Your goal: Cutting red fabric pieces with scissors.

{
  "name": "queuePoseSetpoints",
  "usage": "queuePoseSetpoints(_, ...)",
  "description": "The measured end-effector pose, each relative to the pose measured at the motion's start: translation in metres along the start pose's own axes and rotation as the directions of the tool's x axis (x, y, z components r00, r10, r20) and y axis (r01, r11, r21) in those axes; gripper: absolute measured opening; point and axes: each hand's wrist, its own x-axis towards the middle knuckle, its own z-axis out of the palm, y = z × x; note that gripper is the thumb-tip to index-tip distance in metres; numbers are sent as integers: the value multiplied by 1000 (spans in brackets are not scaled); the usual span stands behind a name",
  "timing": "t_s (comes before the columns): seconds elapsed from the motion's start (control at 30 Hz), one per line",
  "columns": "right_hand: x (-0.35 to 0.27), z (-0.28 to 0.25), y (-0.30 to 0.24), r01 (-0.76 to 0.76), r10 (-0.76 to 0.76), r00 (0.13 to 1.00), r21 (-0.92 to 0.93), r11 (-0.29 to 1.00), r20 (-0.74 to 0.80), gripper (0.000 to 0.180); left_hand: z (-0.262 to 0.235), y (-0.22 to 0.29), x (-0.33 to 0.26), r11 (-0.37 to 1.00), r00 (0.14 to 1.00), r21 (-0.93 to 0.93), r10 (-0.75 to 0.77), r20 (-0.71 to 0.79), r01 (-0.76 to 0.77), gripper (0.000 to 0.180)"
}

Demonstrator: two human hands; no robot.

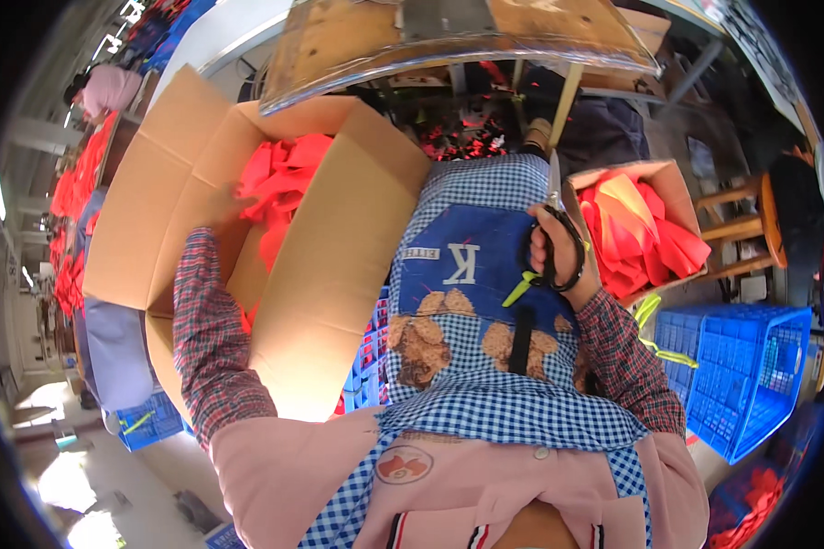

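Note:
My left hand reaches into a large open cardboard box on my left. It is smeared by motion beside the bright red fabric pieces, so its fingers cannot be made out. Over my lap, to the right, my right hand is closed round the black handles of a pair of scissors. The blades point away from me. A yellow-green strip hangs at the handles, against my blue checked apron.
A smaller cardboard box of red-orange fabric stands at the right. Near it are a blue plastic crate and a wooden stool. Ahead is a wooden table, with scraps on the floor beneath. Another person sits at far left.

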Motion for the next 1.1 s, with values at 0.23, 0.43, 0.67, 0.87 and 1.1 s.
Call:
queuePoseSetpoints(0.23,1,2,1,-6,4,999,-52,999,-32,31,102,-33,56,995,999,98,25,-20,-23,59)
queuePoseSetpoints(0.43,-1,2,2,4,-6,999,-58,998,-47,29,113,-12,58,950,947,312,74,-311,28,26)
queuePoseSetpoints(0.67,-2,4,1,7,-11,999,-81,997,-46,28,-9,41,12,914,782,404,269,-563,-24,24)
queuePoseSetpoints(0.87,-7,9,-1,59,-62,998,-100,993,-28,25,-111,126,-92,854,604,149,466,-646,-499,19)
queuePoseSetpoints(1.1,-13,33,-15,298,-282,952,-142,944,122,37,-104,244,-184,590,538,32,756,-373,-807,15)
